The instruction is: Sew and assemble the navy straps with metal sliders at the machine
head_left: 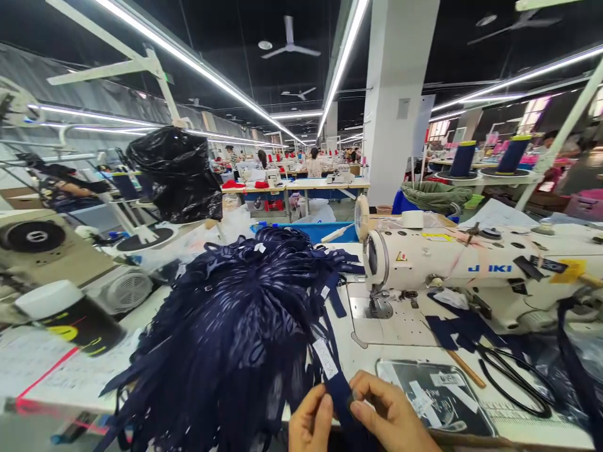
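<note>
Low in the head view, my left hand (311, 419) pinches the left edge of a navy fabric strap (343, 398) between thumb and fingers. Opposite it, my right hand (389, 411) grips the same strap's right edge; a small dark spot shows at its fingertips, too small to name. A white label (325, 359) with printed letters lies on the strap just above my hands. To the left spreads a large heap of navy straps (235, 314), some with small white tags. Behind my hands stands a white sewing machine (433, 257), its needle area apart from the strap.
A metal tray (391, 370) with white labels sits right of my hands, beside black-handled scissors (516, 380) and a wooden stick (466, 369). At left are a black cup with a white lid (51, 298) and another machine (38, 251). Several people work farther back.
</note>
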`<state>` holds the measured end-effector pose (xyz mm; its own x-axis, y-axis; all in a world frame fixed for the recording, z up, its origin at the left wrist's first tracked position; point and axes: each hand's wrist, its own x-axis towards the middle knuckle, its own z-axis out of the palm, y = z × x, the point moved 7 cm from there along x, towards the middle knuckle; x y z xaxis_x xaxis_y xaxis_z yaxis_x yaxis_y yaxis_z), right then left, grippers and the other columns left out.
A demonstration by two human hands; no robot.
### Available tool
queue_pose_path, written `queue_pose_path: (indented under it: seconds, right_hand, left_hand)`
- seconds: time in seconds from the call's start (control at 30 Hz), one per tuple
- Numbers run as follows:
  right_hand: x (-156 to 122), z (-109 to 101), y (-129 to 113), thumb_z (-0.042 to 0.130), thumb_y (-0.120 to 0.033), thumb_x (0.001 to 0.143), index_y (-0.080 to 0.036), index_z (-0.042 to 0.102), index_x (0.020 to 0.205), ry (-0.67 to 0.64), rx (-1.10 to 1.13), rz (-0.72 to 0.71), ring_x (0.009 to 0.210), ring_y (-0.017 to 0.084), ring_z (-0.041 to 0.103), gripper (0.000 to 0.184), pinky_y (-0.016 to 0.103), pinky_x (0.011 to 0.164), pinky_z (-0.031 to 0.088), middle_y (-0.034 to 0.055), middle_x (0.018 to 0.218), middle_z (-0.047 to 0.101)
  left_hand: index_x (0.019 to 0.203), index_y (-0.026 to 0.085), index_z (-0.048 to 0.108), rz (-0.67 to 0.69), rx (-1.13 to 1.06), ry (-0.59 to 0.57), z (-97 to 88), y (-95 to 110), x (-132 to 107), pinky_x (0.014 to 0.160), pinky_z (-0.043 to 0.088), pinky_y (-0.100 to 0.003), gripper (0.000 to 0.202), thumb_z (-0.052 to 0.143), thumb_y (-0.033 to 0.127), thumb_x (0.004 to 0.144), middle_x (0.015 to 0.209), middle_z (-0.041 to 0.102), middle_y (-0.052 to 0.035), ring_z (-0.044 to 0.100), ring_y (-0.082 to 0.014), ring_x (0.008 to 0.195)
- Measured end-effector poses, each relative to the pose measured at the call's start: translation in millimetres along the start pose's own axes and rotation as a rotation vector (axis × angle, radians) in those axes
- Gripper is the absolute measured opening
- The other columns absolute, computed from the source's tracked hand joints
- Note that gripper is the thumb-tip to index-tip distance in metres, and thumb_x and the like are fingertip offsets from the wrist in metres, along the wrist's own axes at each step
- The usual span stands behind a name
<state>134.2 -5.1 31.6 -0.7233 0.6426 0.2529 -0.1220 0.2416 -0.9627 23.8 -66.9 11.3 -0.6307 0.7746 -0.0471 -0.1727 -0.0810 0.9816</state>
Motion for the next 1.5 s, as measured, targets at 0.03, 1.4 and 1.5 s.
queue_pose_path:
  seconds: [0.03,1.4,1.5]
  right_hand:
    - [-2.3,6.8,0.5,0.045,-0.046,0.08,-0.017,0.042,0.066,-0.043,-0.02,-0.014,0.064,0.012,0.043,0.032,0.024,0.062,0.036,-0.0001,0.067,0.045]
    - [20.5,28.3,-30.4,0.037,-0.026,0.087,-0.018,0.061,0.103,-0.178,-0.585,-0.242,0.057,0.014,0.049,0.03,0.027,0.061,0.04,0.0023,0.059,0.062]
    - [20.9,27.3,-27.0,0.038,-0.028,0.087,-0.02,0.061,0.104,-0.172,-0.5,-0.2,0.063,0.013,0.052,0.03,0.026,0.062,0.042,0.0028,0.066,0.064]
  left_hand:
    - [0.063,0.014,0.064,-0.032,-0.043,0.015,-0.8,-5.3,-4.3,0.061,0.041,-0.022,0.04,0.068,0.053,0.054,0.053,0.055,-0.0004,0.051,-0.0148,0.058]
    - [0.07,0.013,0.059,-0.028,-0.029,-0.258,-9.0,21.2,-19.0,0.06,0.04,-0.024,0.031,0.053,0.042,0.075,0.058,0.062,-0.0033,0.053,-0.013,0.05]
    - [0.068,0.012,0.058,-0.046,-0.02,-0.268,-9.9,21.5,-19.5,0.058,0.04,-0.024,0.03,0.054,0.041,0.075,0.058,0.062,-0.0031,0.052,-0.0115,0.047]
